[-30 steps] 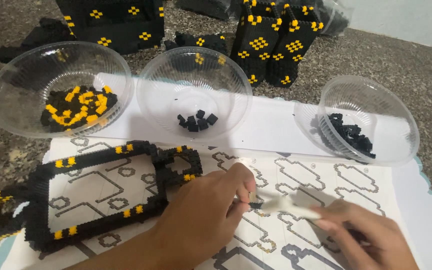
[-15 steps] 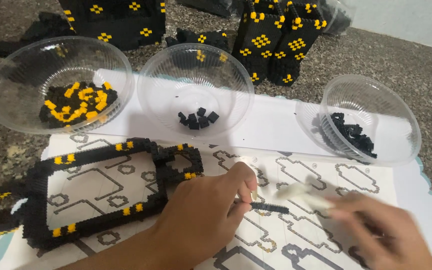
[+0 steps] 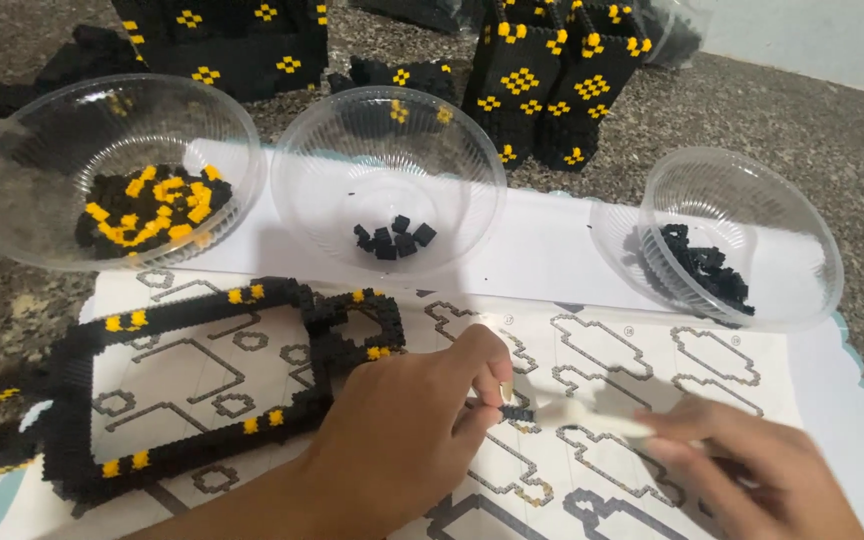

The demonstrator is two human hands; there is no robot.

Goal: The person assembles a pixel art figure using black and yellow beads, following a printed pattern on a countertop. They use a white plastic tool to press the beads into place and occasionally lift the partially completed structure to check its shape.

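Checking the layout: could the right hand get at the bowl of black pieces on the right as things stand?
Probably yes. The right hand sits just below the right bowl, with only flat paper between, though it holds a white tool.

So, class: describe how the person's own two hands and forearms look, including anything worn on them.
Both are bare. The left hand and its forearm show no sleeve, glove, ring or watch. The right hand is blurred, with no glove or jewellery visible; its wrist is cut off by the picture's edge, so a sleeve there cannot be ruled out.
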